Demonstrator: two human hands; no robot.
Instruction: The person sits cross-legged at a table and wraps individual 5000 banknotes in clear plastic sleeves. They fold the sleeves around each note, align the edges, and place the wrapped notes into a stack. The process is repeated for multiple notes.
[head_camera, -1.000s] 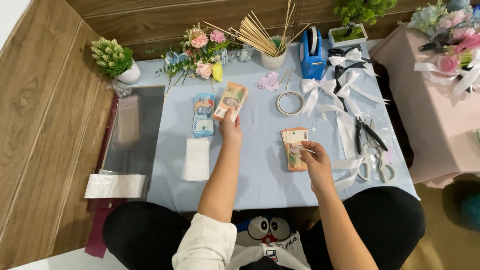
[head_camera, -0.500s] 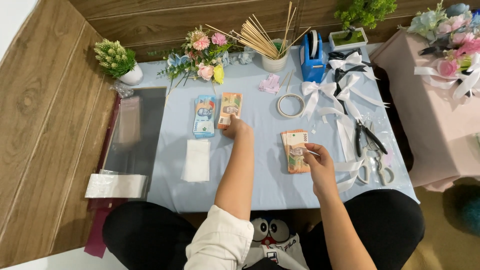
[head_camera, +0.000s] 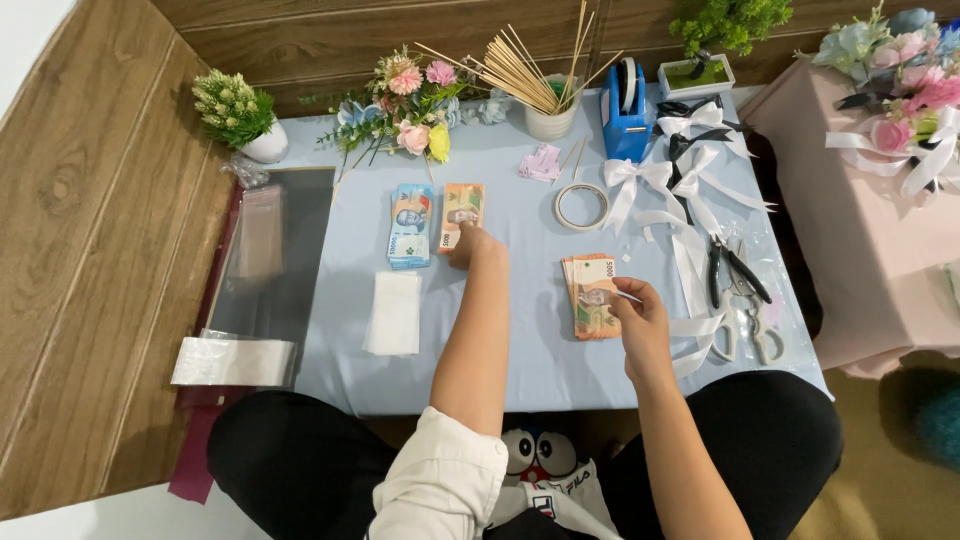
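My left hand (head_camera: 470, 245) rests on the near end of an orange banknote stack (head_camera: 461, 214) that lies flat toward the far middle of the counter (head_camera: 520, 350); the fingers are curled down onto the notes, pressing rather than lifting them. Just beside that stack, on its left and almost touching, lies a blue banknote stack (head_camera: 411, 225), untouched. My right hand (head_camera: 638, 318) is closed in a pinch on the right edge of a third, brownish banknote stack (head_camera: 590, 296), which sits flat right of the counter's middle, and a thin white strip sticks out between the fingertips.

Nearer the front edge, below the blue notes, a white folded sheet (head_camera: 392, 312) lies flat. A roll of clear tape (head_camera: 581, 206) lies between the orange stack and the white ribbon bows (head_camera: 670, 185) that are spread along the right side. Pliers (head_camera: 735, 268) and scissors (head_camera: 745, 325) lie close together near the right edge, on top of loose ribbon. At the far edge stand a white cup of wooden skewers (head_camera: 550, 105), a blue tape dispenser (head_camera: 627, 115) and a bunch of artificial flowers (head_camera: 410, 100), with small pink paper scraps (head_camera: 541, 162) just in front of the cup. At the far left corner stands a white pot with a green plant (head_camera: 240, 115). Clear cellophane sheets (head_camera: 265, 260) lie along the left edge, and a folded plastic wrap (head_camera: 232, 360) rests at their near end.
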